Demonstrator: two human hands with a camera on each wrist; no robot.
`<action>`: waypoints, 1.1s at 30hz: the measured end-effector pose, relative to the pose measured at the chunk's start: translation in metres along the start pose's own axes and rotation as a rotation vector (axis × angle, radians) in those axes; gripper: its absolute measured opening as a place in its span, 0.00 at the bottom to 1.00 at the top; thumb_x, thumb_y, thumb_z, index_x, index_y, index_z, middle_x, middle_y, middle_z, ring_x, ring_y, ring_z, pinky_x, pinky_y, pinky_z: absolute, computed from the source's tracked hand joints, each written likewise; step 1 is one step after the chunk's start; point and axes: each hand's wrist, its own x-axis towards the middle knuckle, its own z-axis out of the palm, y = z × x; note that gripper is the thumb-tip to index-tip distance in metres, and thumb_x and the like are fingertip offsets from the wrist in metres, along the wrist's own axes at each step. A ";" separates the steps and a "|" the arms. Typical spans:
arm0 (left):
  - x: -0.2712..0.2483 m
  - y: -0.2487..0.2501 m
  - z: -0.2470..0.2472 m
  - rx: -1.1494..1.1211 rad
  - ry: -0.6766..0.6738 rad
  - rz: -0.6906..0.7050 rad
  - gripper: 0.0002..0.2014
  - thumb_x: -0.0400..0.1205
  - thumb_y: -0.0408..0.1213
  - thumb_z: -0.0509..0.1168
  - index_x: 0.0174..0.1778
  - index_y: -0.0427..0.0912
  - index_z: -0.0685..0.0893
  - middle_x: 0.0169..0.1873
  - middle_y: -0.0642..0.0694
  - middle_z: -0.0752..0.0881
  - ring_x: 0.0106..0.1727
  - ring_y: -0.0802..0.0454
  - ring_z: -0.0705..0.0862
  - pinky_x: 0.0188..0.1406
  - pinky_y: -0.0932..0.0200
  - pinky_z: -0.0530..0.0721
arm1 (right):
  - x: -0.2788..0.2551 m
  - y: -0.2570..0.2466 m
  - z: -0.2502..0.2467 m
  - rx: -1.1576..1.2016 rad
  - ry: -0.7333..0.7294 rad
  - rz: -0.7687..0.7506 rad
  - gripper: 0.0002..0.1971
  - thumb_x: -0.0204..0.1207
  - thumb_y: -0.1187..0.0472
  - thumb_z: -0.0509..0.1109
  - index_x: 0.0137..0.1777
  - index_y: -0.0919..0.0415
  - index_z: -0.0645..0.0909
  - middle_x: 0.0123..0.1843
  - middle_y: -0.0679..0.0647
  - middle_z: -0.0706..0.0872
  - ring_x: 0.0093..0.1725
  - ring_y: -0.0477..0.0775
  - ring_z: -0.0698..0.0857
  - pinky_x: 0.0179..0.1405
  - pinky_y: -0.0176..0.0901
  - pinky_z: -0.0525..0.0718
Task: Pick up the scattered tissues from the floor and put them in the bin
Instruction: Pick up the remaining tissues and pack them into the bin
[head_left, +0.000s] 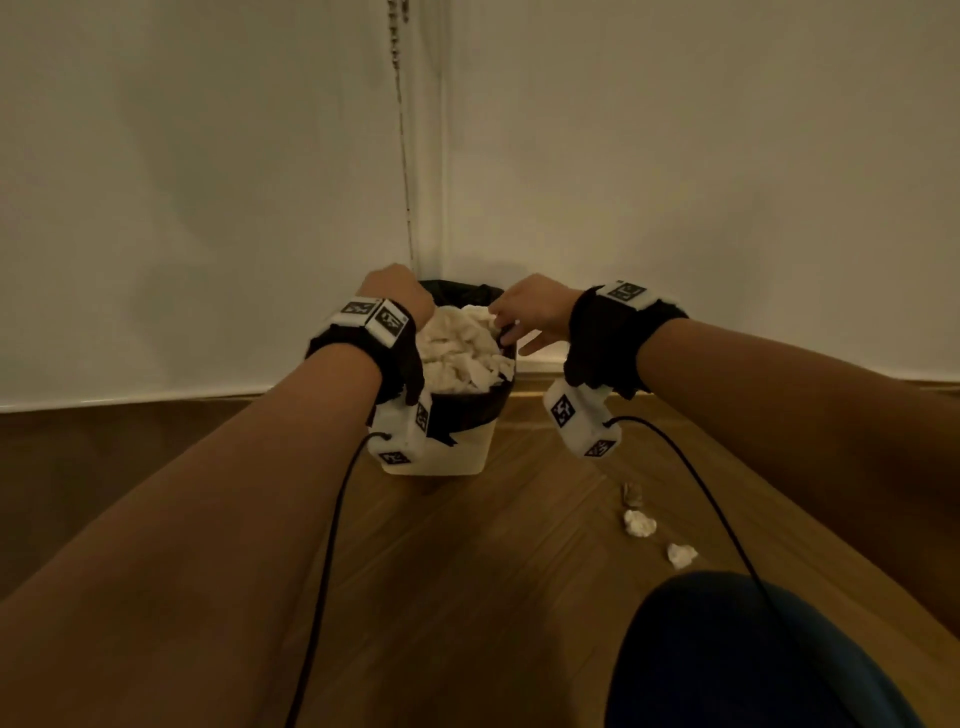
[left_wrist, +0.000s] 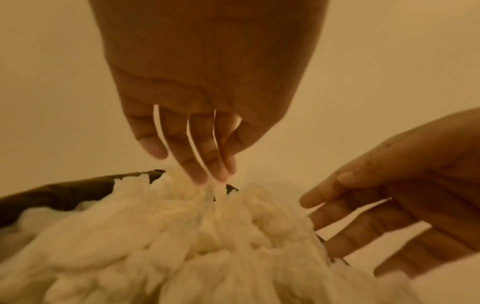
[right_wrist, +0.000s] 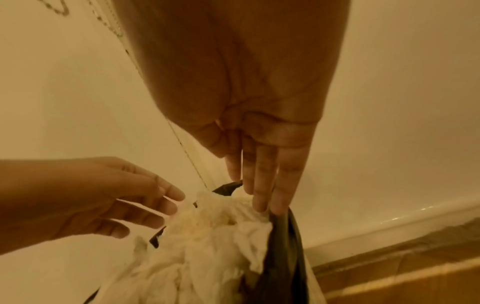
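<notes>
Left hand (head_left: 397, 291): fingers straight, pressed into the tissue heap (head_left: 460, 353) at the bin's (head_left: 441, 457) 10 o'clock.
Right hand (head_left: 530, 314): fingers extended, laid on the heap at 2 o'clock; nothing gripped.

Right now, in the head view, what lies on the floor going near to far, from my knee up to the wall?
Nearest white tissue → second white tissue → small brownish scrap → bin, heaped with tissues, left hand and right hand over it.
</notes>
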 end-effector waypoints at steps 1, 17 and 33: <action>-0.007 0.004 -0.001 -0.065 0.081 0.052 0.15 0.83 0.39 0.58 0.52 0.32 0.86 0.50 0.36 0.87 0.49 0.39 0.85 0.42 0.56 0.79 | -0.006 0.004 -0.006 0.023 0.032 -0.012 0.15 0.82 0.62 0.62 0.66 0.67 0.78 0.59 0.64 0.86 0.42 0.55 0.85 0.40 0.46 0.86; -0.091 0.109 0.176 0.215 -0.343 0.712 0.13 0.83 0.39 0.55 0.59 0.49 0.81 0.57 0.45 0.82 0.57 0.45 0.82 0.54 0.51 0.82 | -0.069 0.220 -0.054 -0.383 0.101 0.255 0.15 0.81 0.60 0.64 0.64 0.62 0.83 0.61 0.60 0.86 0.57 0.60 0.85 0.52 0.46 0.81; -0.075 0.122 0.337 0.477 -0.663 0.730 0.28 0.79 0.43 0.68 0.76 0.57 0.68 0.77 0.45 0.61 0.74 0.37 0.64 0.73 0.44 0.68 | -0.066 0.360 0.021 -0.349 -0.066 0.365 0.26 0.77 0.57 0.70 0.74 0.54 0.70 0.70 0.60 0.71 0.65 0.61 0.76 0.60 0.46 0.77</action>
